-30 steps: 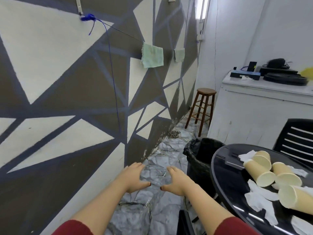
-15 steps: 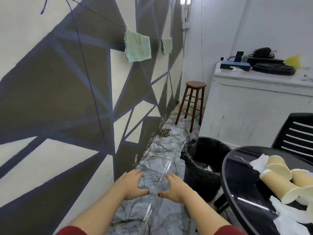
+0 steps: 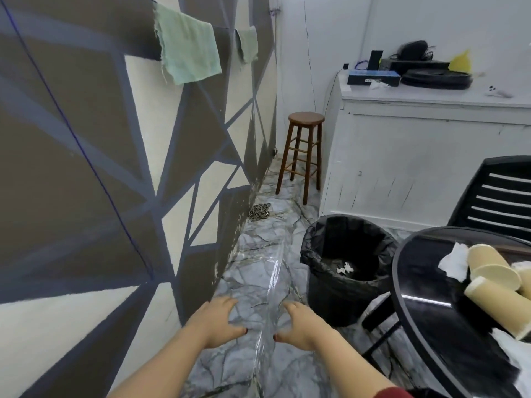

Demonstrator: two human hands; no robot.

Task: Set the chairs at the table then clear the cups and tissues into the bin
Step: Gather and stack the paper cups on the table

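Chairs show only in part: one black slatted chair [image 3: 500, 196] stands behind the round black table [image 3: 416, 297], its back cut off by the right edge, and dark legs [image 3: 379, 326] of something else show under the table's near rim, too little to name. The table itself runs out of view at the right and bottom, so much of its top is unseen. A black-lined bin [image 3: 342, 300] stands on the marble floor [image 3: 258, 282] just beside the table's left rim, with scraps of white tissue [image 3: 344, 267] lying in its bottom. A white counter [image 3: 416, 156] stands against the far wall, and the clutter on it is too dark to tell apart. A wooden stool [image 3: 304, 150] stands in the corner beside it. On the table, tan paper cups [image 3: 488, 262] lie tipped on their sides, touching one another, the rightmost ones cut off. A crumpled white tissue [image 3: 455, 261] rests against the nearest cup, and more white paper [image 3: 514, 351] lies at the lower right, partly out of view. Both hands are held out over the floor, palms down and apart: the left hand [image 3: 214, 320] and the right hand [image 3: 298, 323] have fingers spread and relaxed, grasping nothing. Two green cloths [image 3: 188, 48] hang on the patterned wall.
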